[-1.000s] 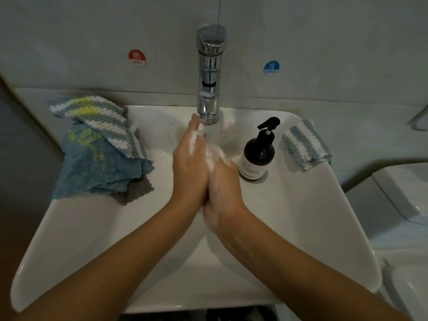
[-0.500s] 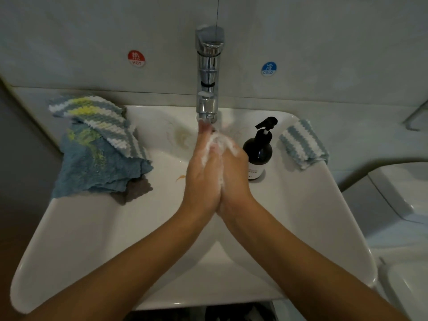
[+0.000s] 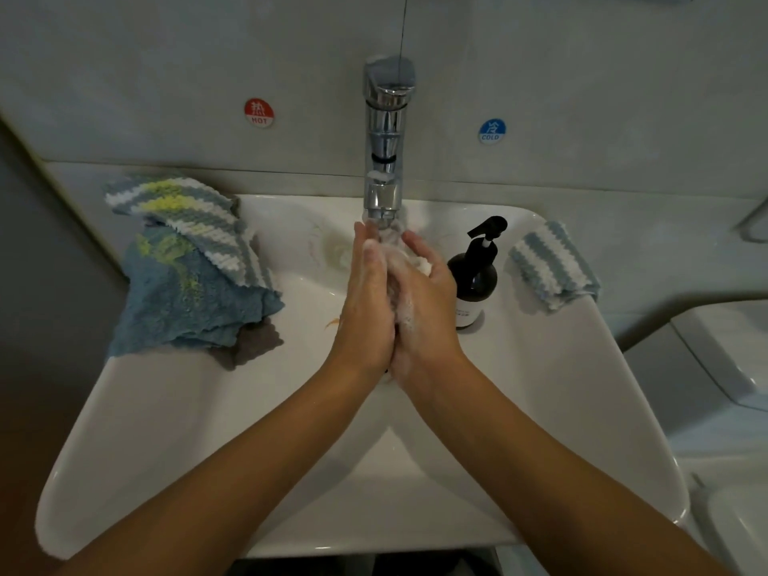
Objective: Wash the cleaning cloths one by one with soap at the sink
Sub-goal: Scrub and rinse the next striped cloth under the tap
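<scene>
On your far left, a pile of cleaning cloths point(image 3: 183, 284) hangs over the back left corner of the white sink point(image 3: 174, 430). The top one is a ribbed cloth point(image 3: 187, 214) with grey-blue, white and yellow-green stripes, lying slantwise. Under it sits a rumpled blue cloth point(image 3: 187, 309) with yellow-green smudges, and a scalloped grey cloth point(image 3: 253, 342) pokes out from beneath that at the lower edge. On the wall above them you have a red sticker point(image 3: 258, 113) reading HOT.

In the middle, the chrome tap point(image 3: 386, 143) reaches over the basin and water runs from its spout onto your hands. Your left hand point(image 3: 368, 301) and right hand point(image 3: 424, 305) are pressed palm to palm just under the spout, over the bowl. The fingers of both are nearly straight, only slightly bent, and white foam point(image 3: 405, 284) lies between them and along the right hand's edge. They hold no cloth that you can see.

Just right of your right hand, a dark pump bottle point(image 3: 473, 280) with a pale label stands upright on the sink's rim. A blue sticker point(image 3: 491, 131) reading COLD is on the wall above. Farther right, well apart from the pile, a folded cloth point(image 3: 552, 266) with grey-blue and white stripes rests on the back right corner of the sink.
</scene>
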`<state>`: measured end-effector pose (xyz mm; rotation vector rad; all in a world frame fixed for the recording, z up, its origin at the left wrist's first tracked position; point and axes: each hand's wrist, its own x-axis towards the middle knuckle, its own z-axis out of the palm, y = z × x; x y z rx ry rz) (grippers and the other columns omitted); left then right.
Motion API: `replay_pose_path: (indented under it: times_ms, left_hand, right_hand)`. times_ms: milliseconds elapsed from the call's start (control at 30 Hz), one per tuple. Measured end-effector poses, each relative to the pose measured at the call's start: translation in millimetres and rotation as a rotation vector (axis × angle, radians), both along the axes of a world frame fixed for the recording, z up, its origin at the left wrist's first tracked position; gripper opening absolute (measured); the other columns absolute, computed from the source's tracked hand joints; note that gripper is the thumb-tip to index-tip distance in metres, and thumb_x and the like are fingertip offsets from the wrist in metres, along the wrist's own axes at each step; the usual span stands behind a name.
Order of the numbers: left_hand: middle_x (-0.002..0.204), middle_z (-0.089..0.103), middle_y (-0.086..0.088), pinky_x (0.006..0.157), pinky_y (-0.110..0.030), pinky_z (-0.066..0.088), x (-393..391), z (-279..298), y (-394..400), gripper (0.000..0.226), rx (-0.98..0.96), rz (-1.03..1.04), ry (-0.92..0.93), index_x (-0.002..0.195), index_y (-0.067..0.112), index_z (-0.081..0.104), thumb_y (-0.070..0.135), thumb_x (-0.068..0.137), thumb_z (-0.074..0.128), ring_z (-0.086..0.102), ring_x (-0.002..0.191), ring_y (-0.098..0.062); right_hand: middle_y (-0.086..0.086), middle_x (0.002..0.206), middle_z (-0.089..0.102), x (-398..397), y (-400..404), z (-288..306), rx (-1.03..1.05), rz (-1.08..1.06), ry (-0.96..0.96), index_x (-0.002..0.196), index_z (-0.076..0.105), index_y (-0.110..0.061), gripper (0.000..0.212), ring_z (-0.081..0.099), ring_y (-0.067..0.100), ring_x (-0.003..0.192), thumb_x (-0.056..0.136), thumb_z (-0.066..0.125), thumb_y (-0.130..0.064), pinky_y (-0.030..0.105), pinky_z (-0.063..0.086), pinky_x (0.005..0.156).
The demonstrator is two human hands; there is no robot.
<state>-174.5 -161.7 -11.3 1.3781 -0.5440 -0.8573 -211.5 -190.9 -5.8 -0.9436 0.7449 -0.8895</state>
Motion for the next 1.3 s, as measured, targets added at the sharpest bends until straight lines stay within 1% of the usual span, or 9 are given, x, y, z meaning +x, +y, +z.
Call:
replay_pose_path:
  times_ms: [133,233,400,500,633,800,967,1133,1300]
  left_hand:
    - [0.139,0.056,-0.001,0.1,-0.029,0.048,3,-12,1,0.051,-0.034,-0.019,0.169,0.146,0.026,0.041,0.049,0.102,0.031,0.058,0.121,-0.009]
    - [0.109,0.073,-0.002,0.07,-0.02,0.056,-1,-14,2,0.038,0.031,0.031,0.317,0.125,0.018,0.061,0.039,0.102,0.04,0.071,0.093,-0.009]
    - [0.098,0.075,-0.003,0.076,-0.027,0.059,-2,3,5,0.029,-0.045,0.064,0.719,0.11,0.01,0.069,0.03,0.097,0.053,0.073,0.088,-0.015]
    - [0.099,0.075,-0.01,0.08,-0.034,0.059,3,6,6,0.024,-0.081,0.169,0.561,0.112,0.008,0.067,0.021,0.096,0.057,0.073,0.091,-0.021]
    - [0.11,0.071,-0.011,0.085,-0.035,0.057,15,9,6,0.024,-0.242,0.341,0.344,0.114,0.012,0.063,0.005,0.092,0.061,0.071,0.097,-0.022]
    - [0.113,0.068,-0.004,0.094,-0.035,0.053,35,11,3,0.017,-0.328,0.415,0.195,0.105,0.015,0.063,0.004,0.094,0.054,0.067,0.107,-0.015]
    - [0.102,0.069,-0.008,0.078,-0.028,0.055,24,9,4,0.016,-0.26,0.306,0.201,0.105,0.014,0.064,0.012,0.097,0.051,0.068,0.094,-0.019]
    - [0.092,0.069,-0.005,0.09,-0.031,0.051,2,9,4,0.024,-0.213,0.078,0.362,0.108,0.012,0.067,0.025,0.099,0.049,0.067,0.093,-0.017]
    - [0.109,0.067,0.014,0.097,-0.023,0.047,-18,13,11,0.026,-0.129,0.093,0.069,0.123,0.029,0.058,0.02,0.102,0.046,0.062,0.106,-0.001]
  right_hand:
    - [0.009,0.109,0.07,2,-12,-4,0.038,-0.101,0.003,0.117,0.063,-0.018,0.031,0.069,0.027,0.098,0.09,0.057,-0.005,0.047,0.055,0.089]
    - [0.009,0.082,0.063,4,-15,-1,0.144,-0.171,-0.079,0.096,0.067,-0.019,0.035,0.063,0.023,0.071,0.084,0.049,0.008,0.032,0.054,0.064]
    - [0.005,0.073,0.058,5,-12,3,0.172,-0.15,-0.124,0.091,0.058,-0.012,0.03,0.06,0.018,0.064,0.079,0.044,0.011,0.03,0.051,0.061]
    - [0.006,0.085,0.067,9,-4,3,-0.008,-0.132,-0.023,0.087,0.061,-0.018,0.033,0.067,0.026,0.079,0.083,0.047,0.011,0.038,0.056,0.073]
    - [0.001,0.092,0.07,14,7,1,-0.188,-0.115,0.056,0.101,0.064,-0.025,0.038,0.069,0.017,0.084,0.09,0.046,0.007,0.031,0.058,0.074]
    - [0.013,0.106,0.072,16,20,-6,-0.11,-0.045,0.035,0.111,0.067,-0.016,0.041,0.071,0.025,0.097,0.093,0.038,0.009,0.035,0.06,0.082]
    - [0.009,0.1,0.072,17,24,-5,-0.094,-0.068,-0.053,0.112,0.067,-0.011,0.031,0.07,0.022,0.096,0.096,0.045,0.004,0.033,0.058,0.084]
    - [0.005,0.084,0.073,13,14,-7,-0.182,-0.214,0.056,0.092,0.069,-0.017,0.017,0.073,0.022,0.084,0.099,0.055,-0.025,0.034,0.059,0.076]
    - [-0.001,0.092,0.074,9,-5,-9,-0.063,-0.253,-0.005,0.104,0.069,-0.018,0.022,0.072,0.013,0.09,0.104,0.047,-0.021,0.027,0.056,0.08]
